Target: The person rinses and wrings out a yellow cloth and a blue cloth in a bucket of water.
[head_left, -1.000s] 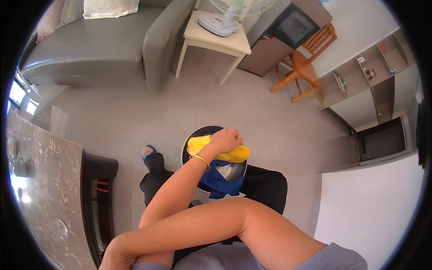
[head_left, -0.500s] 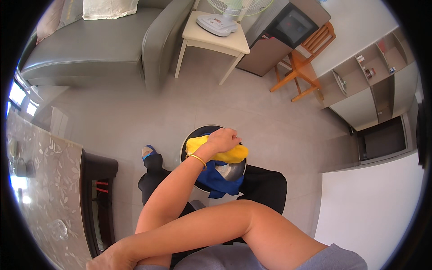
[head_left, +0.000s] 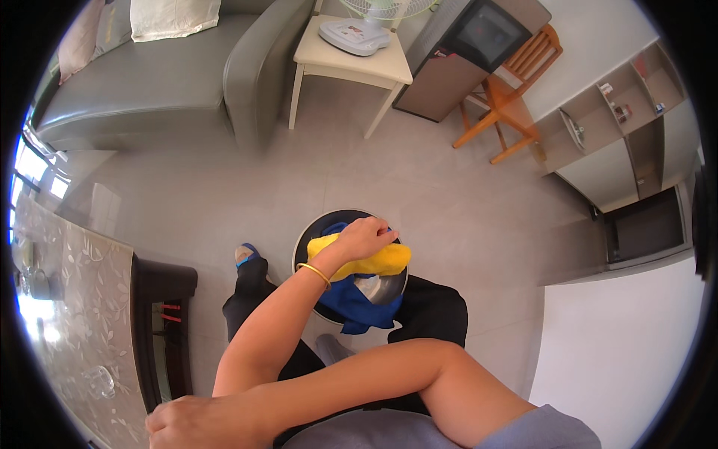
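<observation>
"Ahead of the person's lap, mid-view: yellow cloth [head_left: 387,261], bunched, lay over a blue cloth [head_left: 360,309], both on a round dark pan [head_left: 315,226] with a pale rim. Pan was my guess; could've been some other round thing."

"Fine. Which way did the yellow one run?"

"Long axis side to side, right end dipping a touch toward the person."

"Nearer hand?"

"Left hand [head_left: 365,238], easily. Right on top, across the cloth's upper middle, wrist with the gold bracelet [head_left: 313,274] coming in from lower left. So the cloth lay directly under it, sticking out both sides."

"Grasping or just pressing?"

"Fingers bent, tips hidden. Touching, yes; gripped or only pressed, couldn't tell."

"And the right hand [head_left: 183,423]?"

"Way off, lower left, near the patterned table [head_left: 71,322]. Right forearm crossed over the left arm. From there the cloth lay ahead and to the right, well apart."

"Holding anything?"

"Knuckles up, fingers curled, bit blurred. Nothing showed in it, but the underside was hidden, so couldn't say."

"Rest of the pan?"

"Shiny metal thing [head_left: 390,290] just beside the yellow cloth, near side, blue one next to it. Blue hung over the near rim. Black trouser leg [head_left: 435,310] just to the right; contact unclear."
</observation>
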